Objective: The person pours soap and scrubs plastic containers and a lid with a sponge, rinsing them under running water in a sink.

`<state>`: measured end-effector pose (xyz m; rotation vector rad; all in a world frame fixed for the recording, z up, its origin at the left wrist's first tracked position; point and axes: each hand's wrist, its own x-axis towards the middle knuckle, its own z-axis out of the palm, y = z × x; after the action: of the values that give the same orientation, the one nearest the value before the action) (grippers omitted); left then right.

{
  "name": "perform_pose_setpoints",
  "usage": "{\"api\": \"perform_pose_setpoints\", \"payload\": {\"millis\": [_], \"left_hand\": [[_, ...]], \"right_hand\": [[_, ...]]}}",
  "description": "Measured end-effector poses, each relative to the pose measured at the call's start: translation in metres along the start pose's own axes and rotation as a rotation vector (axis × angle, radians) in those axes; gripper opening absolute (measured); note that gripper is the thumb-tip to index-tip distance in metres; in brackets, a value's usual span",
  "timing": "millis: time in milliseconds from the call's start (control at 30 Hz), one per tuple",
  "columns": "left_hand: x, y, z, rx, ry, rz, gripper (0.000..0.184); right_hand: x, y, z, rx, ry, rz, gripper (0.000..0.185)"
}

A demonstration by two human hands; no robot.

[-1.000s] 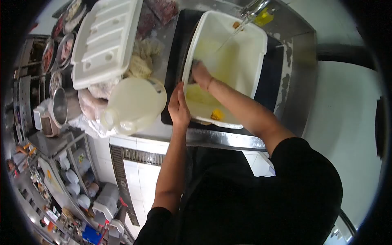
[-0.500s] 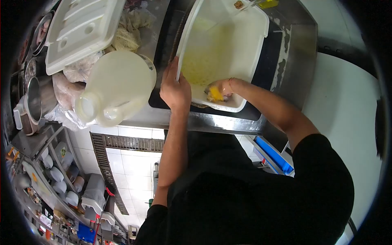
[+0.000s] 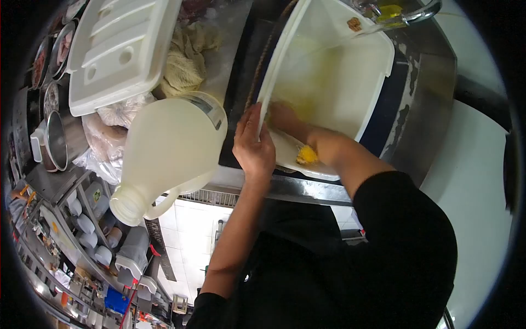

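A large white plastic tub (image 3: 373,104) sits tilted in the sink, with yellowish, cloudy water in it. My left hand (image 3: 255,143) grips the tub's left rim, fingers outside and thumb near the edge. My right hand (image 3: 286,118) is down inside the tub by its left wall, its fingers smeared and partly under the water. Beside my right forearm, a yellow scrubbing pad (image 3: 307,155) lies at the tub's near end, apart from the hand. From the tap (image 3: 422,13), a clear stream runs into the tub.
A big translucent jug (image 3: 170,142) without a cap stands left of the sink. Past it are a white ribbed lid (image 3: 118,55), a crumpled cloth (image 3: 183,66), bagged meat (image 3: 104,134) and a metal pitcher (image 3: 56,140). A small brown lump (image 3: 354,23) is at the tub's far end.
My right hand has left the yellow scrubbing pad near the tub's near end and moved to the left wall. My left hand stays on the rim. The view has shifted, showing more of the tap.
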<state>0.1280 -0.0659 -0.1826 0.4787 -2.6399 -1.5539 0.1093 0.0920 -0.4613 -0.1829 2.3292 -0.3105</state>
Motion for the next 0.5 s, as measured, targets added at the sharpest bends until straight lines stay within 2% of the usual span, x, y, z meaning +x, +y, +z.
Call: {"api": "perform_pose_setpoints", "payload": {"millis": [100,167,200,267,333,500], "left_hand": [[-0.002,-0.001,-0.002,-0.031,-0.005,-0.004,0.043],[-0.005,-0.001,-0.001,-0.052,0.004,-0.012,0.043],[-0.002,-0.001,0.004,-0.047,0.018,0.005,0.042],[-0.006,-0.004,0.003,-0.021,0.036,0.02,0.041],[-0.002,-0.004,0.001,0.001,0.058,0.072,0.04],[-0.007,-0.009,0.004,-0.017,0.121,0.065,0.04]], "right_hand": [[0.0,-0.055,-0.073,-0.281,-0.001,-0.194,0.047],[-0.001,-0.038,-0.016,-0.155,0.086,-0.344,0.043],[-0.004,-0.027,-0.013,-0.111,0.138,-0.412,0.042],[-0.013,-0.011,-0.002,0.109,0.023,-0.444,0.037],[-0.018,-0.007,-0.013,0.299,-0.143,-0.395,0.034],[-0.08,0.033,-0.041,0.691,-0.727,0.095,0.034]]}}
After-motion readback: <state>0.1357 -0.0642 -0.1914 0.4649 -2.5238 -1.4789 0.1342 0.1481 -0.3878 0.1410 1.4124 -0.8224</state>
